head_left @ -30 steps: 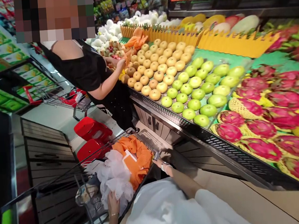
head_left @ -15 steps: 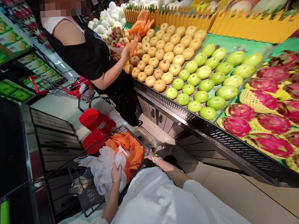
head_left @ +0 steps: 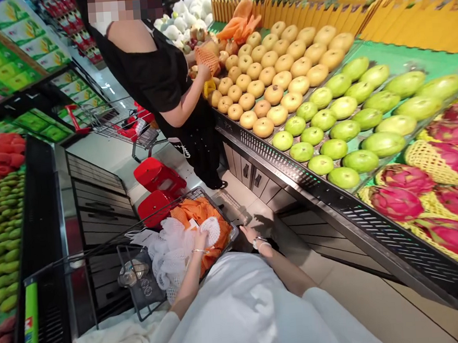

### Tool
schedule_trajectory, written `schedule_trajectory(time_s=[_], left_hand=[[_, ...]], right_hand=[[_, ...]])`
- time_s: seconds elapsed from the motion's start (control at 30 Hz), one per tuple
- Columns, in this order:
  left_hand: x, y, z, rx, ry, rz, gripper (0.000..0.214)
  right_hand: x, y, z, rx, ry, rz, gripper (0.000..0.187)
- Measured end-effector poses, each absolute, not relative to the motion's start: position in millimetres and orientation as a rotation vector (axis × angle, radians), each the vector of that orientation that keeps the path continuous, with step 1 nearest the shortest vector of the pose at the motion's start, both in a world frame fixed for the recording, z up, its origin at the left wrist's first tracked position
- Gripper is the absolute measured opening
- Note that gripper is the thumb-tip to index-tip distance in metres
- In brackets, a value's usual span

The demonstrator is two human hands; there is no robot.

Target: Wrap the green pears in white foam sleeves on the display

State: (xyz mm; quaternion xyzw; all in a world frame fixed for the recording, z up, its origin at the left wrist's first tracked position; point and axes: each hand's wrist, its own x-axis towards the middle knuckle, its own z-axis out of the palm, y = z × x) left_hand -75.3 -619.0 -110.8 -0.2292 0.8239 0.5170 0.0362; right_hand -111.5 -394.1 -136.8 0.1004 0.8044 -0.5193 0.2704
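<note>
My left hand [head_left: 201, 240] is closed on a white foam fruit net [head_left: 210, 230] above the shopping cart [head_left: 234, 236]. More white foam nets [head_left: 168, 254] lie bunched in the cart to the left of that hand. Orange foam nets [head_left: 194, 210] fill the far end of the basket, with a small white label among them. My right hand [head_left: 250, 235], with a bracelet at the wrist, is just right of the cart's corner, holding nothing that shows. Its fingers reach forward, slightly apart.
A person in black [head_left: 143, 67] stands ahead, hands on an orange net [head_left: 207, 59]. Yellow-brown pears [head_left: 272, 79], green fruit [head_left: 346, 129] and dragon fruit [head_left: 396, 201] fill the right-hand stand. Red plastic seats [head_left: 153, 174] and another cart [head_left: 119, 121] are beyond.
My left hand has moved right, carrying a white net over the orange ones. My right hand has come away from the cart's rim. The view has shifted left.
</note>
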Motion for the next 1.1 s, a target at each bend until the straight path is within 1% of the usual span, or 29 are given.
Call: schedule_trajectory(time_s=[0.13,0.2,0.27,0.33,0.4,0.47,0.53,0.6,0.7,0.8,0.83,0.9,0.97,1.03,1.1], left_hand=[[-107,-566,-88,-0.494,2.519,1.746,0.032],[-127,-539,-68,-0.309,2.502,1.798,0.037],[-144,-513,-44,-0.07,2.486,1.75,0.034],[-159,-492,-19,0.11,2.517,1.605,0.031],[-170,-472,2,0.184,2.585,1.478,0.031],[-179,-452,16,0.255,2.631,1.45,0.031],[-187,-432,25,0.36,2.646,1.487,0.031],[-195,-410,29,0.447,2.659,1.539,0.033],[-206,-378,31,0.549,2.667,1.647,0.035],[-215,-351,27,0.666,2.581,1.828,0.038],[-217,-343,24,0.697,2.516,1.887,0.04],[-218,-329,19,0.709,2.368,1.981,0.039],[-217,-319,14,0.66,2.316,2.063,0.035],[-219,-316,13,0.565,2.488,2.147,0.031],[-225,-319,17,0.493,2.778,2.114,0.04]], right_hand=[[-128,-378,-114,0.205,2.214,-1.64,0.031],[-135,-367,-91,0.196,2.275,-1.783,0.035],[-139,-349,-62,0.172,2.416,-1.957,0.039],[-140,-324,-31,0.048,2.663,-2.128,0.037],[-140,-297,-3,-0.123,2.865,-2.141,0.029],[-143,-271,14,-0.183,2.88,-2.023,0.019],[-148,-249,21,-0.078,2.739,-1.934,0.015],[-157,-231,19,0.095,2.548,-1.964,0.021],[-172,-208,12,0.241,2.341,-2.178,0.034],[-186,-189,12,0.174,2.231,-2.36,0.056],[-190,-185,13,0.127,2.206,-2.388,0.061],[-197,-178,16,0.053,2.211,-2.393,0.058],[-201,-175,18,0.075,2.279,-2.388,0.048],[-202,-173,19,0.159,2.353,-2.394,0.04],[-201,-171,20,0.176,2.352,-2.399,0.036]])
